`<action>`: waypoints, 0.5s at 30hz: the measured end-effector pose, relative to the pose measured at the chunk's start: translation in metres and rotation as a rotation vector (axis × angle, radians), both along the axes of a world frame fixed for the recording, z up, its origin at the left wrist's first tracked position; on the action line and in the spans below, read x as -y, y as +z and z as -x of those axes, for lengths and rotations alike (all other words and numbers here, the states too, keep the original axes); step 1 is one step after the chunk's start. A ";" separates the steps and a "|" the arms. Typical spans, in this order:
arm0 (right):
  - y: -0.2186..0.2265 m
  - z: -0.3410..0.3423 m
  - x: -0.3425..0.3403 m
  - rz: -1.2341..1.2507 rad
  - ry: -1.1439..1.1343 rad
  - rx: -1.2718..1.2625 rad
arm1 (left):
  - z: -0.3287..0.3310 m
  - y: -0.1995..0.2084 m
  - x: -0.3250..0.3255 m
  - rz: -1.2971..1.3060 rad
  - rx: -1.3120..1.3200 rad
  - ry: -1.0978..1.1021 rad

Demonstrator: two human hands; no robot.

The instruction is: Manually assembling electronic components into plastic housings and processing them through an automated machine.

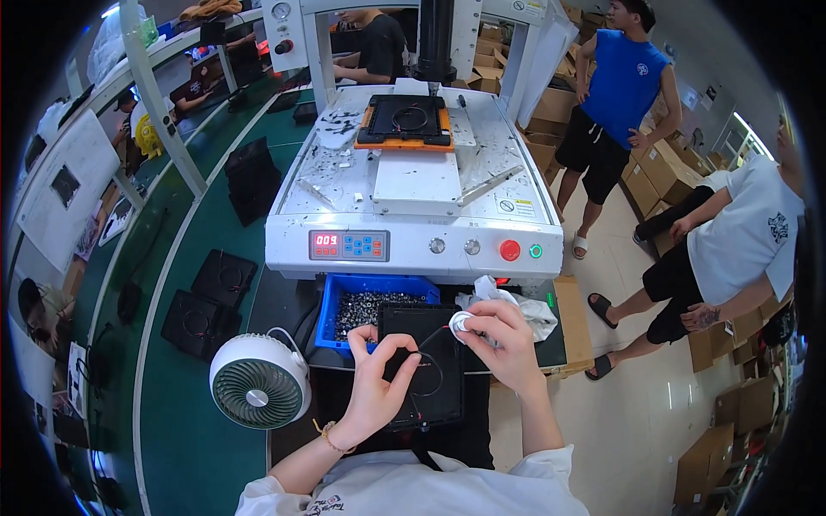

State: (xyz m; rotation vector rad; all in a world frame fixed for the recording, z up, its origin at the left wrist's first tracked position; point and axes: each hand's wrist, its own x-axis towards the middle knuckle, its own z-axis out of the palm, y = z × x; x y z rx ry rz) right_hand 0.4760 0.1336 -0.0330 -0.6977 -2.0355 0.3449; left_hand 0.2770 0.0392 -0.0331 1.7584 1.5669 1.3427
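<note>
In front of me lies a flat black plastic panel [397, 322], with a thin black wire [440, 378] looped over it. My left hand [379, 378] is closed in a pinch of thumb and forefinger at the wire, over the panel's left side. Above the panel's right edge, my right hand [508, 342] grips a small white round piece [461, 322] between thumb and fingers; its exact kind is unclear. A short red wire end shows beside that piece. Both hands partly cover the panel.
Beyond stands a white press machine [413, 236], bearing another black panel [404, 120] on an orange fixture. A blue bin [327, 314] of small metal parts, a white cloth [533, 318] and a white fan [260, 380] surround me. More panels [225, 277] rest on the green conveyor; people stand right.
</note>
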 end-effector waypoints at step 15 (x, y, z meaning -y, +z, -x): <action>0.004 0.008 0.008 -0.181 -0.153 0.134 | -0.002 0.001 0.004 -0.021 0.006 -0.002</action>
